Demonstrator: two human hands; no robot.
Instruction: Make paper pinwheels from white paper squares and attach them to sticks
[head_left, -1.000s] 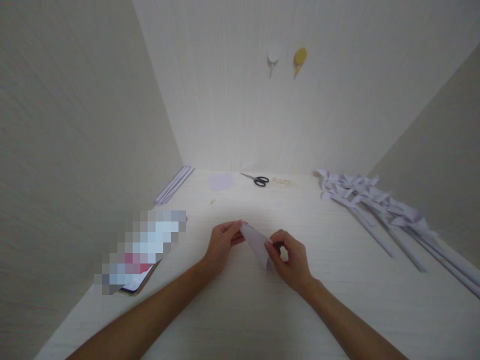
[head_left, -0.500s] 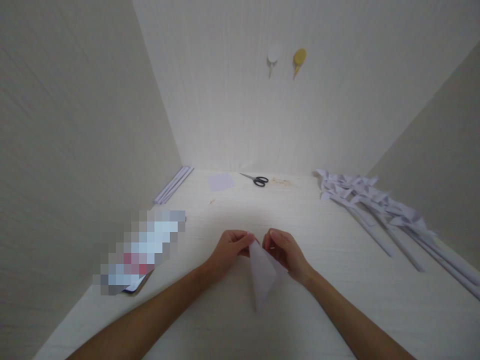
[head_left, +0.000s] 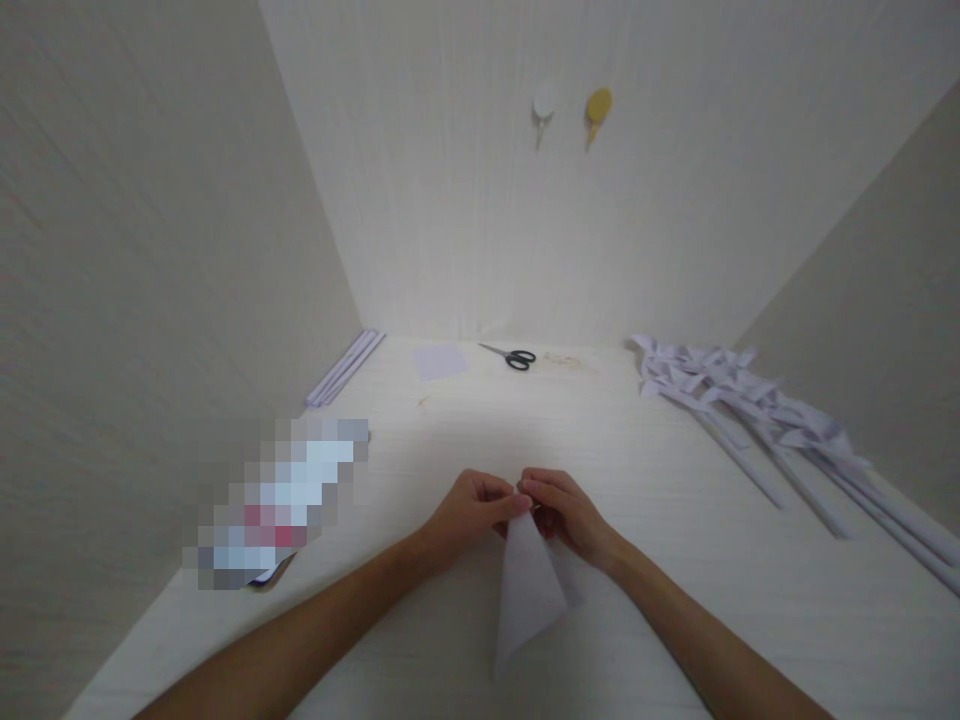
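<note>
A folded pale lilac sheet of paper (head_left: 527, 588) hangs toward me over the white table (head_left: 675, 600), shaped like a long triangle. My left hand (head_left: 472, 512) and my right hand (head_left: 566, 512) meet at its upper corner, fingertips pinched together on the paper there. Both hands hover just above the middle of the table.
Black scissors (head_left: 514, 357) and a small lilac paper square (head_left: 439, 361) lie at the back. Several paper pinwheels on rolled paper sticks (head_left: 757, 420) are heaped at the right. Rolled paper sticks (head_left: 346, 366) lie along the left wall. A blurred flat object (head_left: 281, 500) lies at the left. Two wall hooks (head_left: 571, 105) hang above.
My hands have come together, from apart on the paper's two ends to both pinching one corner. The paper has swung from lying across to hanging down toward me.
</note>
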